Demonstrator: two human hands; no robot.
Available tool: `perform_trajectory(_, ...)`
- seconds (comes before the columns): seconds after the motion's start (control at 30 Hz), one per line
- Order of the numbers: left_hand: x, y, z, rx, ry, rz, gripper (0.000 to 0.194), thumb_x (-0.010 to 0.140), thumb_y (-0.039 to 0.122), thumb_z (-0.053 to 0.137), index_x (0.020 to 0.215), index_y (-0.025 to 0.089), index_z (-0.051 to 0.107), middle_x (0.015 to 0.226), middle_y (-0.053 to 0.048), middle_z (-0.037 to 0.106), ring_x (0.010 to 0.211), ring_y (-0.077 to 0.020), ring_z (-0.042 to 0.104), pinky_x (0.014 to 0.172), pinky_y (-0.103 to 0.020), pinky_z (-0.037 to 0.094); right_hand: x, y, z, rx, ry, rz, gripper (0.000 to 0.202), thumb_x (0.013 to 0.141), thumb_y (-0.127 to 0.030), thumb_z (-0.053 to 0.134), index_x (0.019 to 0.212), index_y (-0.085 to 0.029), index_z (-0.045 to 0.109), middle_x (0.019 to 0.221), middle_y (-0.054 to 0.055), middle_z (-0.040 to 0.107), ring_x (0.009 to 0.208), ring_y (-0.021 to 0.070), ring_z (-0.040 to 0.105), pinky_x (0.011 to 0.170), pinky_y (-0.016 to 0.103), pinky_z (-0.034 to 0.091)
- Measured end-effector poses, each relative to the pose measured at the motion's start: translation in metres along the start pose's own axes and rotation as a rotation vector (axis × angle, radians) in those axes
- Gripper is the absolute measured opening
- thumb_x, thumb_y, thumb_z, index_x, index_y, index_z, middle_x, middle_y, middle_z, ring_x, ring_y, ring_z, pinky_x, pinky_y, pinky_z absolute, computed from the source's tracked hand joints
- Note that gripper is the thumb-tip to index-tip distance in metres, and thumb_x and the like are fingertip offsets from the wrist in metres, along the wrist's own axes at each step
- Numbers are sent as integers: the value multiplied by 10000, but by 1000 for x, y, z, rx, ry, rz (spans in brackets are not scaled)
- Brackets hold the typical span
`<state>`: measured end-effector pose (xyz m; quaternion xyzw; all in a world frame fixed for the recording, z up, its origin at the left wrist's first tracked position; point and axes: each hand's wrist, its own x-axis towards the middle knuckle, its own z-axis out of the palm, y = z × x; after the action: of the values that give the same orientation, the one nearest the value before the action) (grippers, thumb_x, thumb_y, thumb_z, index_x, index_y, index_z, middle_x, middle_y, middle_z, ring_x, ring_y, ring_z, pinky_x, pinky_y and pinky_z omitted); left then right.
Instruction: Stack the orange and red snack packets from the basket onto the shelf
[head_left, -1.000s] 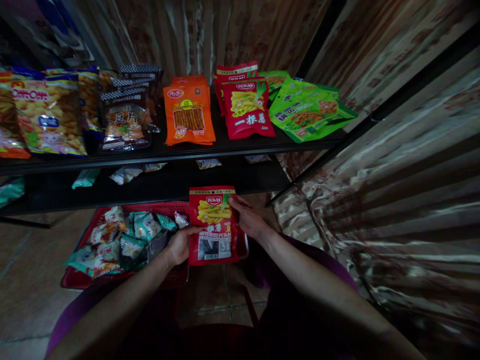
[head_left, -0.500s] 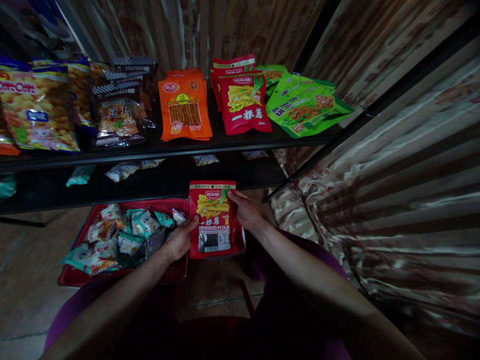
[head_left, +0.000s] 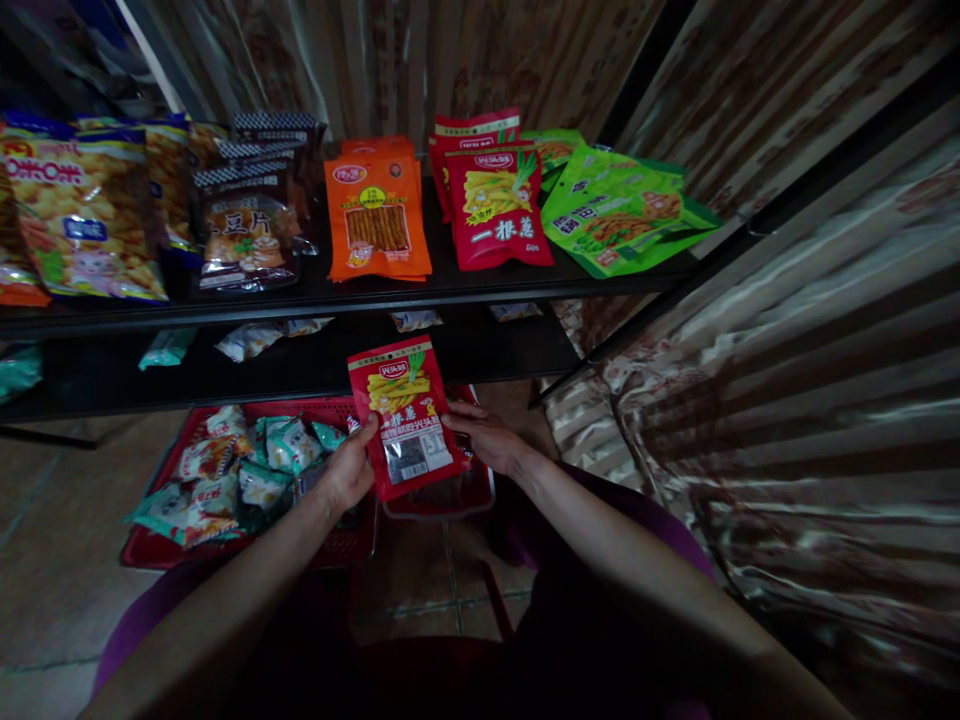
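Observation:
A red snack bag (head_left: 405, 415) with yellow sticks and green onion printed on it is held in front of me, tilted a little, over the baskets. My left hand (head_left: 351, 465) grips its left edge, thumb on the front. On the right edge, my right hand (head_left: 487, 437) holds it with the thumb on the front and the other fingers partly behind. Beneath the bag, a small red basket (head_left: 480, 498) shows in part; its contents are mostly hidden. To the left, a larger red basket (head_left: 142, 540) holds several small wrapped snacks (head_left: 262, 485).
On the black shelf (head_left: 450, 292) stand more red bags (head_left: 501, 205), green bags (head_left: 615, 215), orange bags (head_left: 377, 215), brown bags (head_left: 247, 225) and puffed snack bags (head_left: 86, 215). A lower shelf (head_left: 352, 368) carries a few small packets (head_left: 251, 340). A patterned curtain (head_left: 787, 430) hangs at the right.
The red snack bag has moved left and slightly up and has tilted, uncovering more of the small basket. My right hand has slid lower along its edge. The view has shifted slightly.

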<state>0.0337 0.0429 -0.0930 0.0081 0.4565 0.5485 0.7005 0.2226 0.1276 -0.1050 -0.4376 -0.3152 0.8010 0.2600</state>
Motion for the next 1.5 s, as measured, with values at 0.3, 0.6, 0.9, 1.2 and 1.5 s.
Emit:
perform_trajectory(0.3, 0, 1, 3, 8, 13, 14, 332, 820, 331, 607, 1088, 135, 604, 1052, -113, 707, 1064, -277, 626, 979, -451, 463, 5, 4, 0, 61, 93, -25, 301, 582, -255, 821, 842, -191, 684, 689, -13, 722, 558, 115, 634, 545, 242, 504)
perform_trajectory(0.6, 5, 1, -8, 5, 18, 102, 154, 818, 193, 608, 963, 143, 616, 948, -81, 728, 1014, -250, 650, 988, -451, 461, 0, 0, 1, -26, -69, -5, 332, 579, -279, 821, 859, -191, 666, 767, -14, 720, 660, 122, 653, 633, 242, 514)
perform_trajectory(0.9, 6, 1, -12, -6, 21, 119, 127, 825, 199, 606, 946, 163, 617, 879, -51, 736, 987, -238, 661, 966, -430, 489, 2, 7, -3, -340, -111, -113, 243, 671, -383, 708, 817, -196, 654, 750, -11, 678, 655, 124, 591, 667, 273, 457)
perform_trajectory(1.2, 14, -2, -14, -17, 75, 145, 113, 808, 160, 622, 921, 148, 618, 880, -50, 724, 867, -180, 681, 941, -359, 499, 7, 7, -6, -871, 95, -411, 176, 807, -312, 471, 748, -188, 581, 662, -23, 578, 626, 131, 511, 599, 251, 371)
perform_trajectory(1.5, 11, -2, -11, -41, 47, 119, 136, 821, 211, 614, 947, 160, 609, 895, -55, 726, 951, -211, 669, 983, -420, 470, 9, 11, -7, -908, 143, -536, 210, 837, -272, 482, 989, -202, 610, 935, 40, 690, 860, 170, 632, 776, 307, 466)
